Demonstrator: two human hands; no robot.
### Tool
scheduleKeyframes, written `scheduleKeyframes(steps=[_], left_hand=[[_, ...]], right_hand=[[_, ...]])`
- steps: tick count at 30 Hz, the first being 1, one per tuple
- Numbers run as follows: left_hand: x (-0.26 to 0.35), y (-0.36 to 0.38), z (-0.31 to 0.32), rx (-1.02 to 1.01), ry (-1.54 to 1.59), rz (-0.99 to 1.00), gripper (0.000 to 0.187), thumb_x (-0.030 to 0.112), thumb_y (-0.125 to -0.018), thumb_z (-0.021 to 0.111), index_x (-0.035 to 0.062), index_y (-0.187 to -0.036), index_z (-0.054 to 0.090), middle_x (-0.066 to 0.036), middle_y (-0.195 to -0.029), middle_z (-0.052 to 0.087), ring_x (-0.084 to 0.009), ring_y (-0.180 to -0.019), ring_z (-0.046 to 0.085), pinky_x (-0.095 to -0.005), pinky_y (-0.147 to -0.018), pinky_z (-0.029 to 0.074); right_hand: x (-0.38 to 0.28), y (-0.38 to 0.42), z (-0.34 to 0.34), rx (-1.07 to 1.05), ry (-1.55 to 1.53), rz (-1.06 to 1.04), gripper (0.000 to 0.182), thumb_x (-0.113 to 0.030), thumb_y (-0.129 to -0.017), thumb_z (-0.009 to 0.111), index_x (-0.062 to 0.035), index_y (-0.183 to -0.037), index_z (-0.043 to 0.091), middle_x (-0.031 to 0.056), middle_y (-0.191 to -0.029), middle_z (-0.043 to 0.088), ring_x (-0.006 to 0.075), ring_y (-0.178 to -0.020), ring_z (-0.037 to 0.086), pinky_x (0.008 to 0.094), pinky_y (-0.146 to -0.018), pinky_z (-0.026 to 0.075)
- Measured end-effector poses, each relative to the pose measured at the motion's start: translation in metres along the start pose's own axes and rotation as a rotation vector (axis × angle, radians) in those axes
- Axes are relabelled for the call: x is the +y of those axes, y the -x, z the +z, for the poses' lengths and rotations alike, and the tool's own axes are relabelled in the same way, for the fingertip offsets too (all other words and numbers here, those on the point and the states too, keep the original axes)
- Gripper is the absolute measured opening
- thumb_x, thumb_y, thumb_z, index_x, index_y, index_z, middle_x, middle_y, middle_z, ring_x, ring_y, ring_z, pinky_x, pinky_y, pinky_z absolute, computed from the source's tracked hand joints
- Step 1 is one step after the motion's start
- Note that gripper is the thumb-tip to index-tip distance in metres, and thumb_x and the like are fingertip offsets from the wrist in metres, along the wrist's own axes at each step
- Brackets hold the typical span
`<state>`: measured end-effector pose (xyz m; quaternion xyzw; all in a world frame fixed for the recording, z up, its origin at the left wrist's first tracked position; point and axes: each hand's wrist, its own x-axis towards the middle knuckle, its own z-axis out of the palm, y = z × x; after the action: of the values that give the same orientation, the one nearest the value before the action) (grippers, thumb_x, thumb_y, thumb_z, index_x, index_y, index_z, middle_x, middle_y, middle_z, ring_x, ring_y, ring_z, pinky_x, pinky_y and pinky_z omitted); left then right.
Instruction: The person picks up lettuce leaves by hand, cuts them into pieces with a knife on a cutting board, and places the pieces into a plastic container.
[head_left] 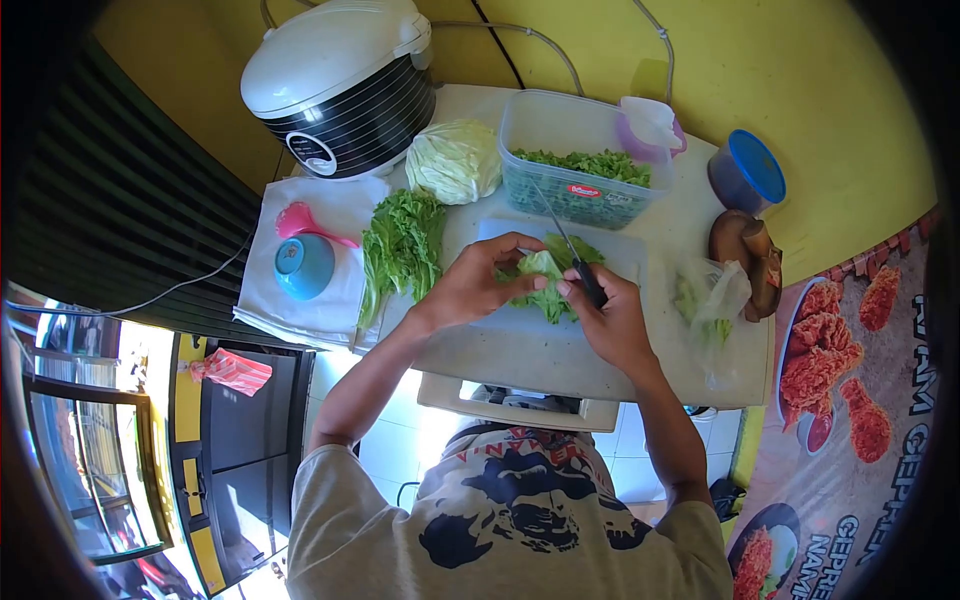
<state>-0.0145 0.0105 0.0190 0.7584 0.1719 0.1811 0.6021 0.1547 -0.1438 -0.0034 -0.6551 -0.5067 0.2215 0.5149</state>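
My left hand [478,278] pinches a pale green lettuce leaf [540,265] over the white cutting board [625,255]. In my right hand [612,318] is a knife [590,284], gripped by its black handle, with the blade pointing up and away toward the plastic box. The right fingertips are close to the leaf's edge. More lettuce pieces [590,248] lie on the board beneath both hands. Just beyond the board, a clear plastic box [535,192] holds chopped green leaves. A bunch of leafy lettuce [405,240] rests left of my left hand.
A cabbage [453,163] sits beside the rice cooker [345,90] at the back left. On a white cloth [262,305] are a blue bowl [305,268] and a pink ladle [298,220]. To the right are a plastic bag [715,310], a stone mortar [733,240] and a blue-lidded tub [748,170].
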Motion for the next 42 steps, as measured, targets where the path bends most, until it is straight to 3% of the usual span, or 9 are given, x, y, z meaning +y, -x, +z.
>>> scheduleKeyframes(steps=[4,7,10,13,16,19,25,32,42], left_hand=[[-0.001,0.006,-0.005,0.072,-0.005,-0.193,0.027,0.015,-0.1,0.074,-0.0039,-0.118,0.067,-0.004,-0.096,0.072,-0.0076,-0.082,0.066,-0.0271,-0.064,0.055],[-0.009,0.0,-0.001,0.263,-0.101,-0.136,0.03,0.016,-0.097,0.076,-0.0051,-0.116,0.066,-0.017,-0.095,0.075,-0.0166,-0.071,0.072,-0.0342,-0.054,0.056],[0.007,0.0,-0.002,0.275,-0.341,-0.233,0.03,0.017,-0.096,0.075,-0.0039,-0.116,0.066,-0.021,-0.097,0.074,-0.025,-0.071,0.075,-0.037,-0.059,0.059],[-0.022,-0.002,0.002,0.401,-0.658,0.114,0.033,0.019,-0.092,0.079,0.0005,-0.117,0.068,-0.015,-0.101,0.075,-0.0295,-0.07,0.073,-0.0388,-0.061,0.057],[-0.005,0.006,0.009,0.454,-0.759,-0.045,0.034,0.021,-0.089,0.08,0.0042,-0.117,0.07,-0.012,-0.114,0.073,-0.0339,-0.083,0.072,-0.042,-0.071,0.057],[-0.003,0.017,0.008,0.587,-1.001,0.232,0.034,0.023,-0.088,0.081,0.0088,-0.118,0.072,-0.009,-0.124,0.07,-0.0305,-0.106,0.069,-0.0439,-0.087,0.055],[-0.015,0.035,0.013,0.255,-1.078,0.392,0.04,0.025,-0.09,0.079,0.0054,-0.123,0.071,-0.01,-0.131,0.067,-0.0293,-0.127,0.06,-0.0499,-0.108,0.045],[-0.029,0.037,0.018,0.235,-1.051,0.333,0.044,0.026,-0.092,0.075,0.002,-0.128,0.069,-0.013,-0.131,0.068,-0.0316,-0.13,0.059,-0.048,-0.113,0.043],[-0.03,0.035,0.018,0.233,-0.99,0.32,0.043,0.022,-0.092,0.075,0.0,-0.127,0.068,-0.016,-0.131,0.067,-0.0356,-0.129,0.059,-0.0477,-0.113,0.046]], right_hand=[[-0.007,-0.007,0.002,-0.023,0.211,-0.022,0.02,-0.018,-0.097,0.075,-0.0006,-0.104,0.068,0.0159,-0.074,0.069,0.0286,-0.062,0.066,0.0381,-0.06,0.049],[-0.004,-0.013,0.008,-0.051,0.213,-0.059,0.02,-0.017,-0.095,0.075,-0.0013,-0.105,0.066,0.0178,-0.074,0.068,0.0377,-0.065,0.066,0.0412,-0.062,0.052],[-0.006,-0.014,0.011,-0.011,0.317,-0.074,0.022,-0.015,-0.094,0.075,-0.0023,-0.109,0.065,0.0176,-0.078,0.069,0.0391,-0.07,0.069,0.0438,-0.065,0.054],[0.001,-0.013,0.011,-0.009,0.41,-0.106,0.025,-0.013,-0.093,0.074,-0.0022,-0.114,0.064,0.0195,-0.087,0.069,0.0381,-0.075,0.07,0.0452,-0.068,0.055],[-0.008,-0.009,0.01,0.105,0.368,-0.262,0.028,-0.01,-0.095,0.071,-0.0008,-0.12,0.063,0.0213,-0.095,0.067,0.0382,-0.081,0.07,0.0454,-0.07,0.055],[-0.034,0.011,-0.001,0.087,0.368,-0.175,0.034,-0.007,-0.098,0.066,0.0001,-0.13,0.061,0.0211,-0.097,0.065,0.0384,-0.083,0.07,0.0454,-0.071,0.056],[-0.033,0.054,0.001,-0.105,0.359,-0.081,0.052,-0.005,-0.1,0.06,-0.0045,-0.151,0.051,0.0209,-0.088,0.067,0.0383,-0.069,0.069,0.0456,-0.062,0.056],[-0.024,0.055,0.005,-0.194,0.651,-0.016,0.053,-0.006,-0.099,0.062,-0.0118,-0.151,0.053,0.0199,-0.084,0.07,0.0374,-0.064,0.069,0.0474,-0.057,0.055],[-0.009,0.037,0.006,-0.176,0.669,-0.131,0.063,-0.009,-0.094,0.064,-0.0171,-0.155,0.05,0.0121,-0.076,0.065,0.032,-0.054,0.066,0.0449,-0.053,0.056]])
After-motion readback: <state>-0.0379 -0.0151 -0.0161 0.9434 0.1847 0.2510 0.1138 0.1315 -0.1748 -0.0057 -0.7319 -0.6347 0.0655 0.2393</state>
